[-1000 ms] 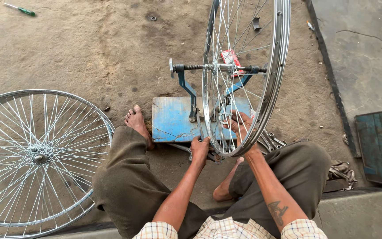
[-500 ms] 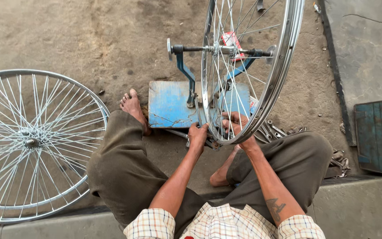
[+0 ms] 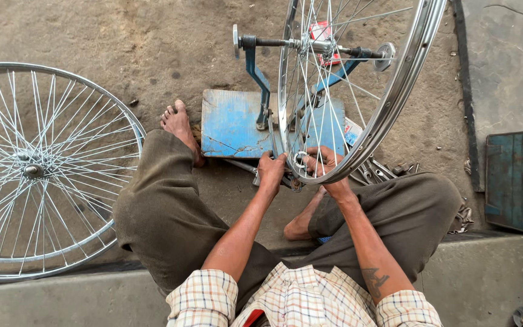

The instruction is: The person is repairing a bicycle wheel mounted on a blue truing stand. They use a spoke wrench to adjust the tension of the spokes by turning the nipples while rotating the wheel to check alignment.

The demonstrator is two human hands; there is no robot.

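Observation:
A silver spoked bicycle wheel (image 3: 394, 91) stands upright in a blue truing stand (image 3: 231, 124), its axle held across the stand's arms. My left hand (image 3: 270, 171) grips the lowest part of the rim from the left. My right hand (image 3: 325, 163) reaches through the spokes at the same spot, fingers closed around a small round spoke tool (image 3: 299, 160) on a spoke end. Both hands sit close together, just above the ground in front of my bent knees.
A second spoked wheel (image 3: 37, 169) lies flat on the dirt at the left. My bare foot (image 3: 180, 124) rests beside the stand's base. Loose metal parts (image 3: 376, 172) lie under the rim. A dark blue metal box (image 3: 519, 181) sits at the right, on a concrete ledge.
The view has shifted and closed in slightly. My hands stay at the bottom of the rim, the right hand's fingers working a little on the spoke end.

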